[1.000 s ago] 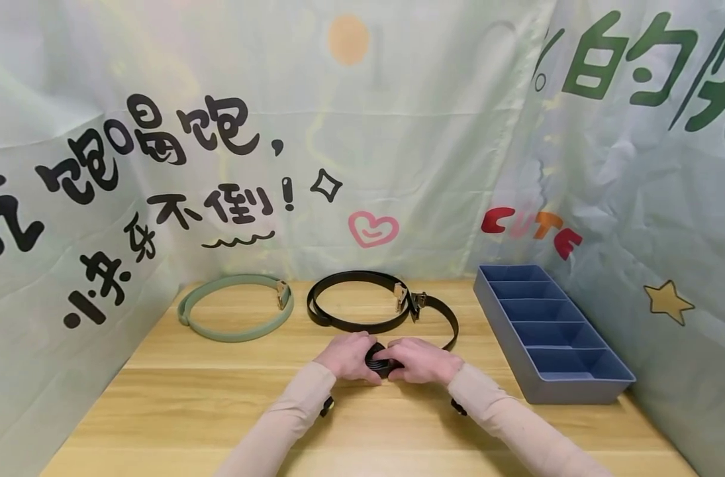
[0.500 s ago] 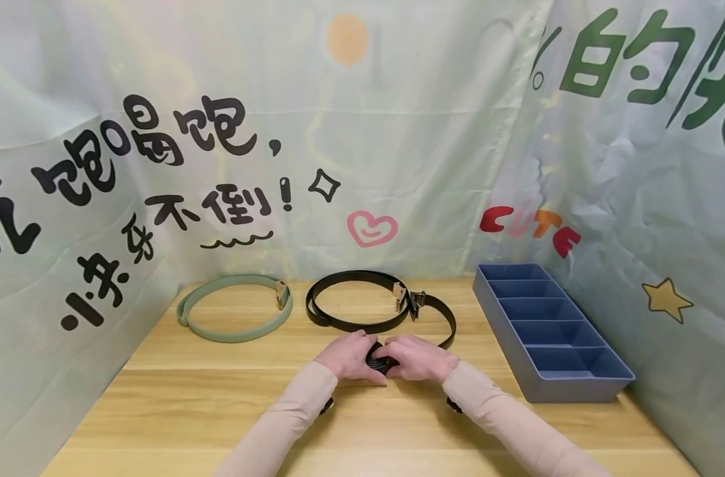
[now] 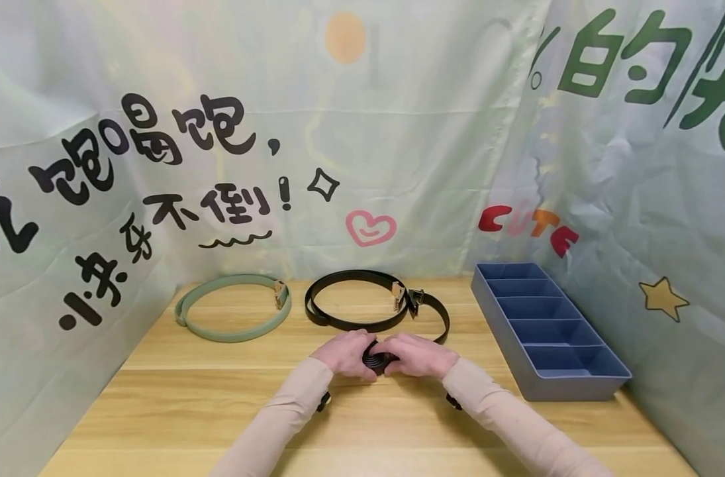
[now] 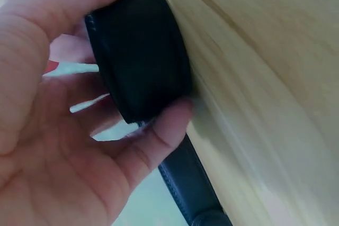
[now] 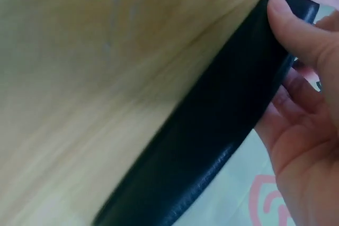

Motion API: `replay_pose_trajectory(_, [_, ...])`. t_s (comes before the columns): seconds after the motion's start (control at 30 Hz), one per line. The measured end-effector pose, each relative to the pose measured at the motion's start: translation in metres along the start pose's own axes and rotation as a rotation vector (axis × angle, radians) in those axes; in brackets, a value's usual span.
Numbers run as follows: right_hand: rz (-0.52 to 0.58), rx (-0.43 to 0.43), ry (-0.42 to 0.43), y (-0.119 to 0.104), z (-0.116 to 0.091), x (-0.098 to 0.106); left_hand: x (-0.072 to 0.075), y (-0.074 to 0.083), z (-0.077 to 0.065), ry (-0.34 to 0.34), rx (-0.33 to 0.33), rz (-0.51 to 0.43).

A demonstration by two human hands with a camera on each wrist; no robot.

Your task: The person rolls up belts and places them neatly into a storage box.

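Note:
A black belt is partly wound into a tight coil point(image 3: 375, 362) that stands on edge on the wooden table point(image 3: 362, 424). My left hand point(image 3: 345, 354) grips the coil from the left, thumb and fingers around it. In the left wrist view the coil's outer face point(image 4: 142, 59) shows between thumb and fingers. My right hand point(image 3: 420, 356) pinches the belt at the coil's right side; in the right wrist view the unrolled strap point(image 5: 212, 115) runs out from under the thumb. The belt's loose length point(image 3: 441, 318) curves behind the right hand to a metal buckle point(image 3: 417, 301).
Behind the hands lies a looped black belt point(image 3: 356, 326) with a gold-toned buckle. A looped green belt point(image 3: 234, 336) lies at the left. To the right stands a blue-grey box point(image 3: 571, 389) divided into several compartments. Printed cloth point(image 3: 422, 132) hangs behind and at the sides.
The loose length of the belt at the right has drawn in slightly to the left. Both hands stay around the coil, with small shifts of the fingers.

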State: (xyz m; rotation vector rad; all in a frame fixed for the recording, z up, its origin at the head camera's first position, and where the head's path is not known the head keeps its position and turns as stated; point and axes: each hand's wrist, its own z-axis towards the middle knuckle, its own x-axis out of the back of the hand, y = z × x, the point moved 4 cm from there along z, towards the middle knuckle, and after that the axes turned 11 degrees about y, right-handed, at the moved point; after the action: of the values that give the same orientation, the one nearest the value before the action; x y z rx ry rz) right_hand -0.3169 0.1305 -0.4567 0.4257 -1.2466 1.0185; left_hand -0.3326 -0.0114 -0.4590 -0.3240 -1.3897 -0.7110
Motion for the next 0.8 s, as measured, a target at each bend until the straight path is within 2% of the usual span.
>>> replay_pose_trajectory(0.13, [-0.026, 0.010, 0.028, -0.001, 0.003, -0.003, 0.000, 0.000, -0.002, 0.044, 0.050, 0.046])
replay_pose_trajectory(0.27, [-0.021, 0.011, 0.016, -0.002, 0.002, -0.004, -0.003, 0.001, -0.003, 0.076, 0.032, 0.093])
replay_pose_trajectory(0.57, [-0.031, 0.037, 0.020, -0.003, 0.002, 0.000, 0.001, -0.005, -0.003, 0.022, 0.010, 0.027])
replay_pose_trajectory(0.8, [-0.021, -0.023, 0.031, -0.001, 0.007, -0.004, 0.003, -0.011, -0.007, 0.066, 0.056, 0.001])
